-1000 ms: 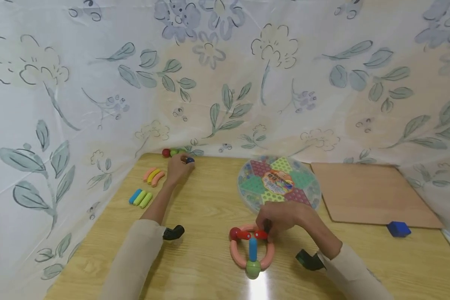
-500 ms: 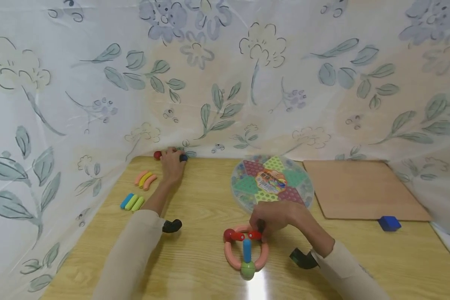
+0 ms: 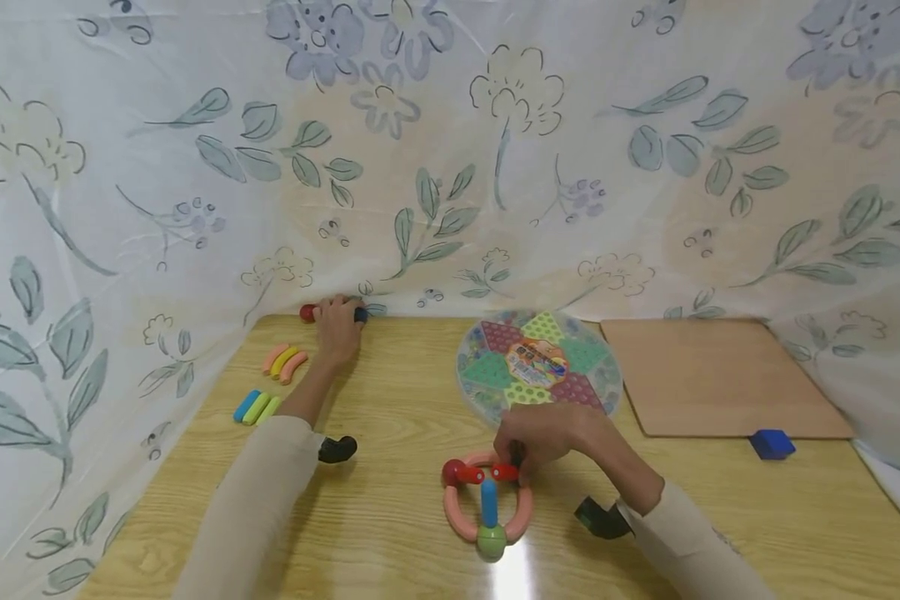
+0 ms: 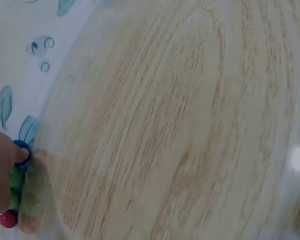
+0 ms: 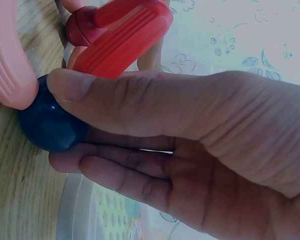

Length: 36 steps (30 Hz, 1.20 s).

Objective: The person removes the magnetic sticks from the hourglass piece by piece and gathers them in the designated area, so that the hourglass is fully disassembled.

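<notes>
At the far left edge my left hand (image 3: 337, 332) pinches a blue ball (image 4: 21, 144), its thumb on the ball. That ball stands at the end of a row with green balls (image 4: 16, 178) and a red ball (image 4: 7, 218), partly covered by the hand. My right hand (image 3: 547, 435) grips a dark blue ball (image 5: 52, 126) between thumb and fingers. It joins a ring of pink curved rods (image 3: 526, 505) with a red ball (image 3: 452, 472), a green ball (image 3: 491, 542), a blue straight rod (image 3: 489, 502) and red rods (image 5: 125, 42).
On the left lie curved rods (image 3: 281, 362) in pink and yellow, and short straight rods (image 3: 253, 407) in blue and lime. A round Chinese checkers board (image 3: 538, 362) lies beyond my right hand. Farther right are a brown board (image 3: 720, 379) and a blue block (image 3: 772, 444).
My left hand has pushed the blue ball back toward the row, and now covers most of the green balls. The right hand keeps its hold on the ring. The head view has shifted slightly.
</notes>
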Motion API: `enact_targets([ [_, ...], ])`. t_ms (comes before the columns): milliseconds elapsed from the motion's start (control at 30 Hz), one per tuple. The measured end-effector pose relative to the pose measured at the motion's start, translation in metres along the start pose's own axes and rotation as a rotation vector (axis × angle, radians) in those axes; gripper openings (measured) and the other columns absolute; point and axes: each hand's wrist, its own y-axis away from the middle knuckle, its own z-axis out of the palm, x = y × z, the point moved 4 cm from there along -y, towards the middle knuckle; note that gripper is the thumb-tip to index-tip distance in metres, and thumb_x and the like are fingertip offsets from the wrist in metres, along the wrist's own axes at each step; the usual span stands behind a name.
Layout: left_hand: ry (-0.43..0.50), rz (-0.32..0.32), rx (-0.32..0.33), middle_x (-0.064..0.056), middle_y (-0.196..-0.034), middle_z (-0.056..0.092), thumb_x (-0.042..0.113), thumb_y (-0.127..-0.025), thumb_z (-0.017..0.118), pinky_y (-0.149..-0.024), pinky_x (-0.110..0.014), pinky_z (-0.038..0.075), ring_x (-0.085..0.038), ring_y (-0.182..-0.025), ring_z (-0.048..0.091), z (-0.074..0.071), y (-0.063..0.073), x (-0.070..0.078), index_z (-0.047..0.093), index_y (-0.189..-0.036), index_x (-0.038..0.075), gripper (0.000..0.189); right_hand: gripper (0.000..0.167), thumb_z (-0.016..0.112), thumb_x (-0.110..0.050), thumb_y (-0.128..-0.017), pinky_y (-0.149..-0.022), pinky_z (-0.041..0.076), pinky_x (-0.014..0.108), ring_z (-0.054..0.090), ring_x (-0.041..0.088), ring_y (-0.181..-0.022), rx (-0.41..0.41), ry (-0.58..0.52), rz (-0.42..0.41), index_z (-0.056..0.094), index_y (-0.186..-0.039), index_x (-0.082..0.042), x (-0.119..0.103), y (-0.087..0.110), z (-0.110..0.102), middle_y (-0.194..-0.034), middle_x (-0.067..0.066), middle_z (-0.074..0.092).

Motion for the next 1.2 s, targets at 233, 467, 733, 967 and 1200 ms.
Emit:
enact_targets([
  [233, 0.055, -0.011, 0.000, -0.025, -0.134, 0.062, 0.005, -0.093, 0.077, -0.100, -0.058, 0.035, -0.047, -0.123, 0.050, -0.008, 0.000, -0.001, 0.070, -0.130, 0.001, 0.038, 0.014, 0.088, -0.009, -0.083, -0.068, 0.047, 0.014, 0.048, -0.003, -0.068, 0.005, -0.002, -0.014, 0.075, -0.081, -0.014, -0.002, 0.001, -0.002, -0.073, -0.014, 0.063],
  [467, 0.039, 0.048, -0.009, -0.028, -0.129, 0.062, 0.004, -0.088, 0.082, -0.098, -0.059, 0.038, -0.049, -0.120, 0.053, -0.024, 0.006, 0.014, 0.070, -0.125, -0.001, 0.039, 0.013, 0.088, -0.008, -0.083, -0.068, 0.048, 0.015, 0.049, -0.002, -0.068, 0.008, -0.016, -0.028, 0.075, -0.082, -0.013, -0.002, 0.001, -0.004, -0.074, -0.012, 0.066],
  [733, 0.017, 0.048, -0.038, -0.027, -0.125, 0.065, 0.006, -0.088, 0.081, -0.093, -0.058, 0.043, -0.048, -0.115, 0.057, -0.032, 0.015, 0.019, 0.071, -0.124, 0.000, 0.037, 0.014, 0.087, -0.009, -0.083, -0.068, 0.048, 0.015, 0.048, -0.002, -0.068, 0.007, -0.007, -0.028, 0.074, -0.081, -0.013, 0.000, 0.000, -0.005, -0.074, -0.011, 0.066],
  [967, 0.111, 0.226, -0.247, -0.026, -0.117, 0.071, 0.013, -0.094, 0.075, -0.087, -0.054, 0.059, -0.042, -0.105, 0.070, -0.038, 0.033, 0.043, 0.071, -0.122, -0.003, 0.033, 0.016, 0.087, -0.008, -0.083, -0.067, 0.046, 0.015, 0.047, -0.002, -0.068, -0.006, -0.024, -0.007, 0.073, -0.080, -0.014, -0.003, 0.001, -0.002, -0.073, -0.013, 0.062],
  [1200, 0.382, 0.584, -0.762, -0.018, -0.117, 0.073, 0.026, -0.099, 0.072, -0.093, -0.048, 0.058, -0.026, -0.103, 0.071, -0.064, 0.076, 0.119, 0.070, -0.123, 0.001, 0.035, 0.017, 0.088, -0.008, -0.082, -0.067, 0.046, 0.015, 0.046, -0.002, -0.066, 0.000, -0.029, -0.014, 0.072, -0.078, -0.013, -0.002, -0.001, -0.001, -0.071, -0.014, 0.061],
])
